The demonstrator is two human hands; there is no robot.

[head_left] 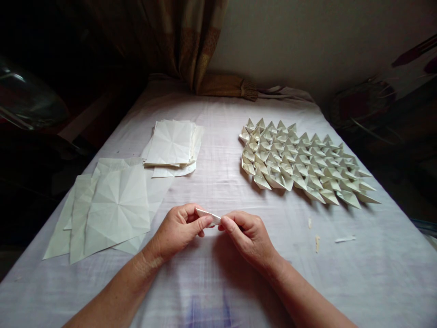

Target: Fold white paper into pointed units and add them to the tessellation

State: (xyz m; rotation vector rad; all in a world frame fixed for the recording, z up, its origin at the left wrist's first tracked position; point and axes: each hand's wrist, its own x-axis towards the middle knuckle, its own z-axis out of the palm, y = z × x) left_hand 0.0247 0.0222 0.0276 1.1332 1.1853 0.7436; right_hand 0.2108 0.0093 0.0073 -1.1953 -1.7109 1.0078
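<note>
Paper piece (214, 218) lies between left fingers (202, 222) and right fingers (229, 225), both pinching it.

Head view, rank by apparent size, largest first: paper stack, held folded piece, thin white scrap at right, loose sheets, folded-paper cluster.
1. Loose sheets and folded-paper cluster: too close to rank
2. Paper stack
3. Held folded piece, partly covered by fingers
4. Thin white scrap

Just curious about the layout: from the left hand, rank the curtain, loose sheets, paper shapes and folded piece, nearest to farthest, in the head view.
1. Folded piece: in the left hand.
2. Loose sheets: left side.
3. Paper shapes: farther right.
4. Curtain: far end.
</note>
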